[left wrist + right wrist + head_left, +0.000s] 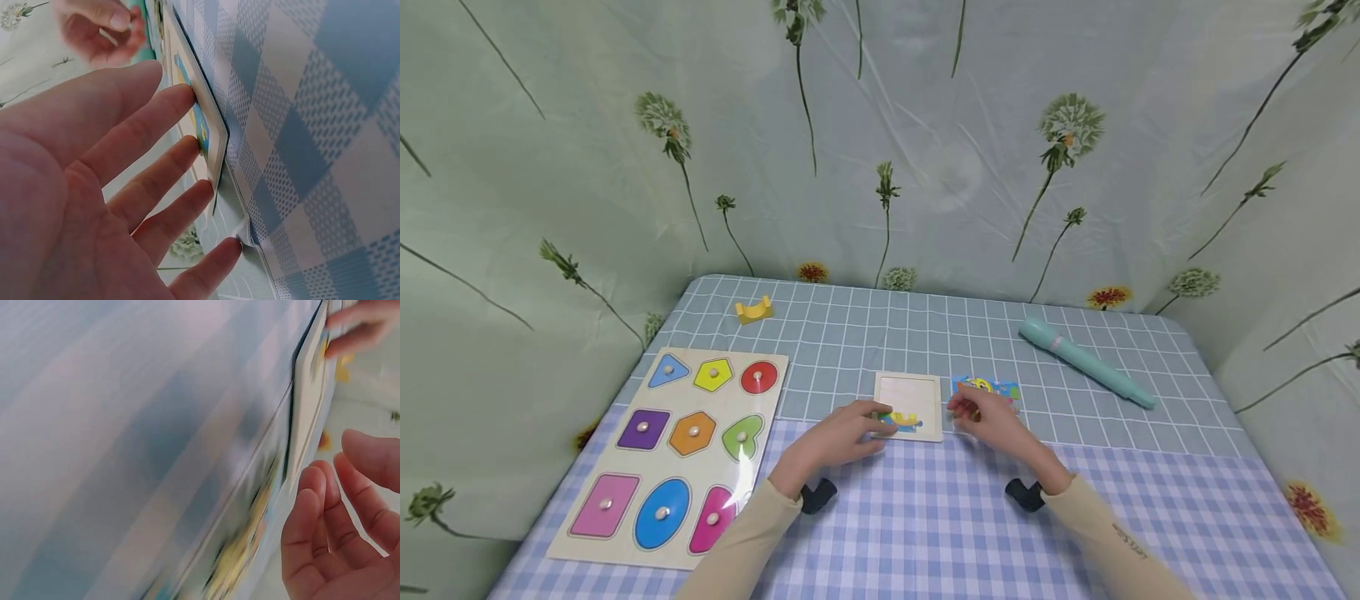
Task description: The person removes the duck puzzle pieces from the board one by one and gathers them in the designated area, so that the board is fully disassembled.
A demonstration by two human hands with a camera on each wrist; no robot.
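A small square wooden puzzle tray [942,408] lies in the middle of the table. In its near left part sits a blue-and-yellow jigsaw piece [908,422]. Fingers of my left hand [844,435] reach over the tray's left edge; in the left wrist view they are extended, with fingertips [187,94] touching the piece and tray rim. My right hand [988,418] hovers just right of the tray. In the right wrist view its fingers [300,531] curve loosely, thumb apart, nothing between them. Colourful jigsaw pieces [1004,389] lie beside it, partly hidden by that hand and blurred in the right wrist view.
On the left lies a large wooden shape board [677,458] with several knobbed coloured shapes. A yellow arch block [754,311] sits at the back left. A long teal cylindrical object [1086,360] rests at the back right. A flower-printed curtain [880,142] hangs behind the table.
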